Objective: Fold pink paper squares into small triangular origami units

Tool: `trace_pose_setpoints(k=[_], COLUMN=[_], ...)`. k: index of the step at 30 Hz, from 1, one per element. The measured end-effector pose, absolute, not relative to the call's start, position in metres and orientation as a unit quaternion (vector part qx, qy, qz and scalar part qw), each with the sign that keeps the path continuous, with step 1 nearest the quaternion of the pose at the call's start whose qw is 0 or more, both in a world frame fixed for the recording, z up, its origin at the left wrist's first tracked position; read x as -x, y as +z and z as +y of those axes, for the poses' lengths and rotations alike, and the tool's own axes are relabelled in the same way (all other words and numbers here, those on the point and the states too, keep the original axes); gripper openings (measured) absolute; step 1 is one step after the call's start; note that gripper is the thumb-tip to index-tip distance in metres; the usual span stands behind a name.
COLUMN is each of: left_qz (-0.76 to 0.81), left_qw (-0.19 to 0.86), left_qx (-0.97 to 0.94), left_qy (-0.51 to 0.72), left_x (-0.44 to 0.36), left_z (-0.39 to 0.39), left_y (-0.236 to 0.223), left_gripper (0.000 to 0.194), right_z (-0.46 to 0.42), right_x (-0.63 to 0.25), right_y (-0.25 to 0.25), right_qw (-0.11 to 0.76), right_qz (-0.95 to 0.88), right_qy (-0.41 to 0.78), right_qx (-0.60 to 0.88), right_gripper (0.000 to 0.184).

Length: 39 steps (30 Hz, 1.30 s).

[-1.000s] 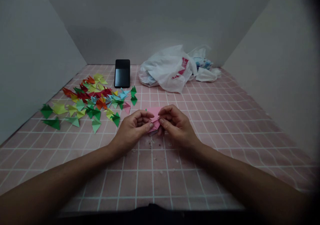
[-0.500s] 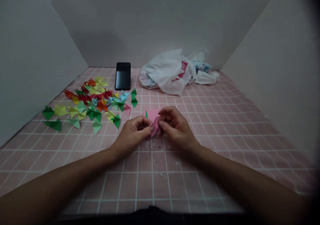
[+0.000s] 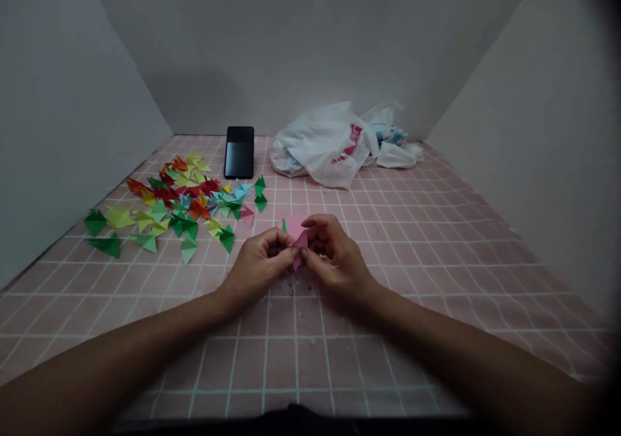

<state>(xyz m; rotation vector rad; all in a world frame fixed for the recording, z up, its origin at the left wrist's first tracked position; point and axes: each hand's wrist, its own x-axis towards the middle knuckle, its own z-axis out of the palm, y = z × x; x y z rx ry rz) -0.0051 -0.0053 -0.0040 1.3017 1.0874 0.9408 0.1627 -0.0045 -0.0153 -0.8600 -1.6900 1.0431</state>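
A small folded piece of pink paper (image 3: 300, 242) is held between both hands above the middle of the table. My left hand (image 3: 264, 255) pinches its left side between thumb and fingers. My right hand (image 3: 334, 248) has its thumb and fingertips closed on the right side, with the index finger raised and curved. Just behind the hands lies a flat pink sheet (image 3: 294, 222) with a green strip (image 3: 284, 224) at its left; the hands partly cover it.
Many folded paper pieces (image 3: 184, 193) in green, yellow, red, orange and blue lie at the left. A black phone (image 3: 239, 152) stands behind them. White plastic bags (image 3: 330, 145) rest near the back wall. A pink checked cloth (image 3: 301, 371) covers the table.
My right hand has shifted slightly left, closer to my left hand, its thumb now low on the pink paper. The paper's upper flap has changed angle. The camera view has tilted slightly.
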Motion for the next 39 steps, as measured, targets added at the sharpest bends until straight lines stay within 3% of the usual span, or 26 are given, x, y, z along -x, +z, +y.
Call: trace_pose_setpoints(k=[5,8,20,26,34,39], left_qz=[0.470,0.471,0.454,0.447,0.460,0.475], left_qw=[0.550,0.530,0.589,0.593,0.560,0.503], left_qx=[-0.568,-0.588,-0.525,-0.521,-0.555,-0.591], left_qy=[0.392,0.389,0.415,0.421,0.409,0.415], left_x=[0.004,0.003,0.003,0.003,0.002,0.003], left_z=[-0.007,-0.009,-0.004,-0.005,-0.005,-0.006], left_y=[-0.003,-0.003,-0.006,-0.004,-0.005,-0.011], left_gripper=[0.020,0.017,0.021,0.021,0.019,0.012], right_z=[-0.009,-0.010,-0.002,0.002,0.001,-0.001], right_x=[-0.165,-0.166,-0.164,-0.164,-0.168,-0.170], right_y=[-0.013,-0.012,-0.017,-0.014,-0.008,-0.009], right_qw=[0.443,0.434,0.496,0.497,0.476,0.401], right_qz=[-0.775,-0.789,-0.668,-0.591,-0.717,-0.825], right_qy=[0.262,0.225,0.404,0.507,0.285,0.104], right_qx=[0.367,0.371,0.379,0.382,0.422,0.385], right_gripper=[0.041,0.042,0.025,0.008,0.011,0.021])
